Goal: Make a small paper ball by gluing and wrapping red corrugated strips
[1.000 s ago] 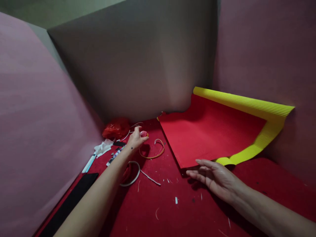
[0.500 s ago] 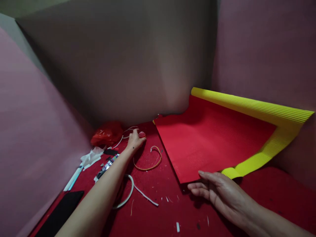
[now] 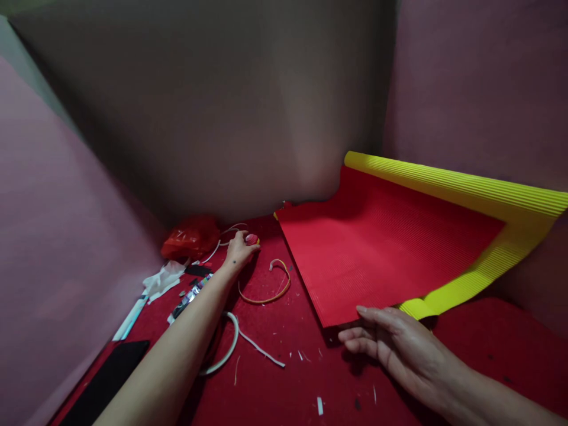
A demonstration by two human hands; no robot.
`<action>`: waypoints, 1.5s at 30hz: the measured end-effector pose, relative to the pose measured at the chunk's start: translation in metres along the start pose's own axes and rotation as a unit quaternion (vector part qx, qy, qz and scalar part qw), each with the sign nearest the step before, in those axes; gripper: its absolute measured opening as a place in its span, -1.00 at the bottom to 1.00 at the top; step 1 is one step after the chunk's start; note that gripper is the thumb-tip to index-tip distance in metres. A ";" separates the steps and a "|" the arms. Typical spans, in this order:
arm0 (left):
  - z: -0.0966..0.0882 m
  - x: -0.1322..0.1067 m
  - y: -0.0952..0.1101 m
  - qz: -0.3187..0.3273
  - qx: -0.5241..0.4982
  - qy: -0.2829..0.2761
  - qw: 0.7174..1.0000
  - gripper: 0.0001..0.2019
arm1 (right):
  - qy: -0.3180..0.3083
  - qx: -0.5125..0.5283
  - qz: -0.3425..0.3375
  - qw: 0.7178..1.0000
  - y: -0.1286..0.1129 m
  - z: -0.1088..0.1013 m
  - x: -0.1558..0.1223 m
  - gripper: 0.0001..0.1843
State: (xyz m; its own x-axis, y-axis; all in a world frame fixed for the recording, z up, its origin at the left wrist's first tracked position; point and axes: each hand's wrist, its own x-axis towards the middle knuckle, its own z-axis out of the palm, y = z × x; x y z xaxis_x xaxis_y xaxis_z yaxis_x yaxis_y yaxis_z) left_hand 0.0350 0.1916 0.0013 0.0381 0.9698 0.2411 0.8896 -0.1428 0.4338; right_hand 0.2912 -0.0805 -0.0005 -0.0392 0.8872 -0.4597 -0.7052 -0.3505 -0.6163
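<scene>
My left hand [image 3: 239,251] reaches far forward, its fingers closed on a small round red-and-pink piece [image 3: 252,239] with pale lines and a bit of yellow; its exact kind I cannot make out. In front of my right hand [image 3: 394,343] lies a red corrugated paper sheet [image 3: 390,248]. The thumb rests over the sheet's near edge with the fingers below it, pinching the edge loosely. Yellow corrugated paper [image 3: 448,177] shows behind and along the right side, curled up at the back. A thin orange-brown strip loop [image 3: 265,302] lies between the hands.
A red plastic bag [image 3: 190,235] sits at the back left. Near it are a crumpled white tissue [image 3: 164,281], a light-blue stick [image 3: 131,319] and a black flat object [image 3: 106,384]. A white strip coil [image 3: 231,349] and paper scraps lie on the red cloth. Walls close in around.
The round piece in my left hand has tilted slightly, showing more yellow at its edge. My right hand stays at the sheet's edge. The view has shifted a little.
</scene>
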 end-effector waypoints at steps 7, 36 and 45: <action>-0.001 0.004 -0.002 -0.015 -0.013 -0.013 1.000 -0.65 | -0.007 0.002 -0.003 1.000 0.000 -0.001 0.001 -0.81; -0.016 -0.007 0.049 0.233 0.128 -0.094 0.959 -0.65 | 0.009 0.013 -0.011 1.000 -0.001 0.000 0.002 -0.69; -0.018 -0.002 0.042 0.192 0.018 -0.101 0.976 -0.73 | 0.001 0.014 -0.009 1.000 -0.002 0.001 0.002 -0.72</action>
State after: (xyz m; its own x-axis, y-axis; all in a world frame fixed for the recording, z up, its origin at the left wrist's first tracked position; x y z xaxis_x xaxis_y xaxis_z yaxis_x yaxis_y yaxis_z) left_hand 0.0639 0.1804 0.0345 0.4575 0.8657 0.2030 0.8074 -0.5001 0.3129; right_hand 0.2916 -0.0776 0.0004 -0.0254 0.8931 -0.4492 -0.7251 -0.3258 -0.6067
